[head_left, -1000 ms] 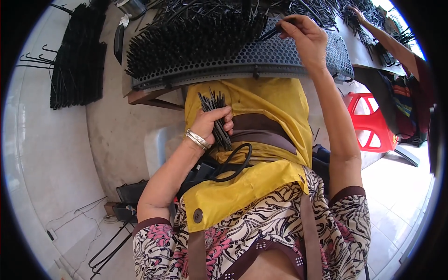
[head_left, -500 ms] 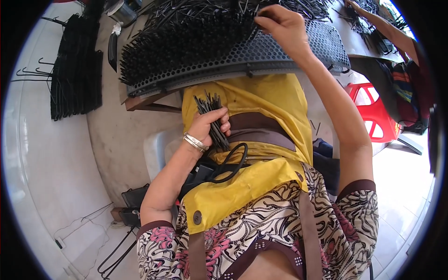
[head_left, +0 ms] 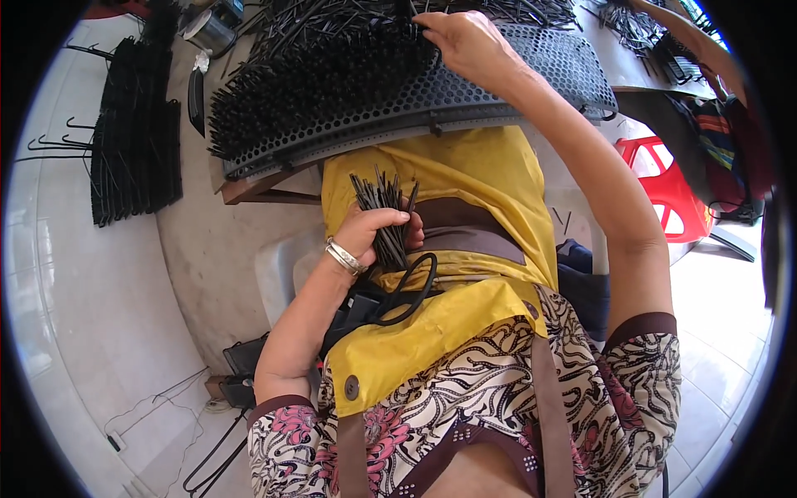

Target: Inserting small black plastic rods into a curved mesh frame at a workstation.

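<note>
A bundle of short, thin black sticks (head_left: 386, 203) sits in my left hand (head_left: 374, 232), above my lap. Fingers and thumb wrap around its middle, and its ends fan out at the top. Farther off, my right hand (head_left: 473, 46) reaches over a curved grey panel full of round holes (head_left: 548, 75). Its thumb and fingertips are pinched together at the edge of a dense mass of black sticks standing in the panel (head_left: 332, 91). Whatever is between those fingertips is too dark to make out. On the panel's right part the bare holes show.
Loose black sticks (head_left: 290, 21) pile up behind the panel. At the upper left stands a metal can (head_left: 209, 31), with a dark handled tool (head_left: 197, 100) below it. Black hooked racks (head_left: 137, 137) hang on the left. Another person's arm (head_left: 693, 41) works at right, above a red stool (head_left: 668, 195).
My right hand has moved left along the panel to the edge of the standing sticks. My left hand has shifted slightly right, still gripping its bundle, whose upper ends are more spread.
</note>
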Motion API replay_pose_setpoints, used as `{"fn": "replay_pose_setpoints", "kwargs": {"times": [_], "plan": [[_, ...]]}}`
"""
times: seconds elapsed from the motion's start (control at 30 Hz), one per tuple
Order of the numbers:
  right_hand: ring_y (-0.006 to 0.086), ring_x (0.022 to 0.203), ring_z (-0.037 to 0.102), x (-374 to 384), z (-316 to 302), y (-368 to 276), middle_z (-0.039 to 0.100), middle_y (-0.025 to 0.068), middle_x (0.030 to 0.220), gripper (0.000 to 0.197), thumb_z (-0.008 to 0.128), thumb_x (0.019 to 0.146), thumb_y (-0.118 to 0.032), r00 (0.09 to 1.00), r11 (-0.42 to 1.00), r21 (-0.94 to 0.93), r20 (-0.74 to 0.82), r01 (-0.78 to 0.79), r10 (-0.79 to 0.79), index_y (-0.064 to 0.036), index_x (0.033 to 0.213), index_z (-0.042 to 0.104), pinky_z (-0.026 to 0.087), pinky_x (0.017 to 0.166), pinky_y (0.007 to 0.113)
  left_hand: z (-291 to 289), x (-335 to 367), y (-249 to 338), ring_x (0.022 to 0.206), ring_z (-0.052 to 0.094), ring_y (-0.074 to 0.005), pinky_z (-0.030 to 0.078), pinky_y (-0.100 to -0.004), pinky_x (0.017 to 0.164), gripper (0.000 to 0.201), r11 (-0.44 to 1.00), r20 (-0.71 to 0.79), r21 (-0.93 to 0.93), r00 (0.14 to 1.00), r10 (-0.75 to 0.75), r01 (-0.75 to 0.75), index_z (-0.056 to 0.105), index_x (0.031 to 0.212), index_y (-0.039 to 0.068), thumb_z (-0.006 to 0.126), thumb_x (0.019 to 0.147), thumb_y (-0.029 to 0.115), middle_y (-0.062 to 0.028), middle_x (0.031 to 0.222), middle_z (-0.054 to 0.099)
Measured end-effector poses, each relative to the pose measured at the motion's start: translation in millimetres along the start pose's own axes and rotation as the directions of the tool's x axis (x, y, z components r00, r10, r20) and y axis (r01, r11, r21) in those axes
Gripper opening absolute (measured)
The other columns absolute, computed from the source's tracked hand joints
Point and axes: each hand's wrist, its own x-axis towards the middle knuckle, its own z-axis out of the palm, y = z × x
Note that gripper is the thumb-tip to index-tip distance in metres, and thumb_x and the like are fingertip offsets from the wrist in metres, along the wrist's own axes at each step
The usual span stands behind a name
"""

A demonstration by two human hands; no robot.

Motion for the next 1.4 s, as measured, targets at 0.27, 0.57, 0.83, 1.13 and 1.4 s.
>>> {"fn": "replay_pose_setpoints", "kwargs": {"times": [0.27, 0.57, 0.83, 1.13, 1.4], "plan": [[0.0350, 0.081, 0.060, -5, 7, 0, 0.062, 0.0206, 0.085, 0.023, 0.052, 0.081, -0.015, 0.994, 0.996, -0.081, 0.105, 0.025, -0.016, -0.0034, 0.098, 0.063, 0.048, 0.071, 0.042, 2, -5, 2, 0.066, 0.063, -0.0263, 0.055, -0.0388, 0.061, 0.019, 0.999, -0.035, -0.028, 0.999, 0.030, -0.031, 0.054, 0.092, -0.001, 0.059, 0.074, 0.001, -0.0143, 0.077, 0.062], [0.0134, 0.064, 0.060, -97, 5, -56, 0.064, 0.0117, 0.076, 0.020, 0.061, 0.081, -0.014, 0.908, 0.887, 0.371, 0.403, -0.274, 0.112, 0.0048, 0.089, 0.060, 0.048, 0.057, 0.029, 1, -1, 3, 0.070, 0.064, -0.0275, 0.055, -0.0384, 0.066, 0.017, 0.954, -0.011, -0.117, 0.961, 0.276, -0.275, 0.056, 0.094, -0.004, 0.056, 0.077, -0.001, -0.0157, 0.081, 0.062], [0.0092, 0.055, 0.054, -139, 41, -79, 0.059, 0.0049, 0.067, 0.008, 0.059, 0.081, -0.005, 0.631, 0.047, 0.661, 0.689, -0.749, 0.357, 0.0033, 0.083, 0.061, 0.046, 0.051, 0.021, 7, -4, 0, 0.083, 0.063, -0.0269, 0.052, -0.0366, 0.079, 0.030, 0.989, 0.158, -0.006, 0.977, 0.146, -0.147, 0.054, 0.106, -0.005, 0.052, 0.076, -0.001, -0.0173, 0.095, 0.062], [0.0140, 0.061, 0.061, -140, 34, -63, 0.062, 0.0084, 0.071, 0.009, 0.061, 0.077, -0.001, 0.623, -0.001, 0.695, 0.645, -0.719, 0.442, 0.0049, 0.084, 0.061, 0.052, 0.054, 0.025, -11, 11, -10, 0.072, 0.064, -0.0262, 0.054, -0.0355, 0.068, 0.018, 0.943, 0.017, 0.252, 0.975, 0.220, -0.217, 0.058, 0.092, -0.004, 0.056, 0.074, 0.000, -0.0166, 0.083, 0.063], [0.0172, 0.064, 0.062, -84, -17, -21, 0.062, 0.0102, 0.075, 0.006, 0.060, 0.077, 0.001, 0.742, -0.084, 0.872, 0.457, -0.482, 0.490, 0.0023, 0.083, 0.060, 0.053, 0.059, 0.027, -1, 0, 3, 0.073, 0.063, -0.0304, 0.055, -0.0422, 0.062, 0.013, 0.996, 0.026, -0.069, 0.998, 0.058, -0.056, 0.056, 0.087, -0.002, 0.057, 0.074, 0.000, -0.0180, 0.082, 0.062]]}}
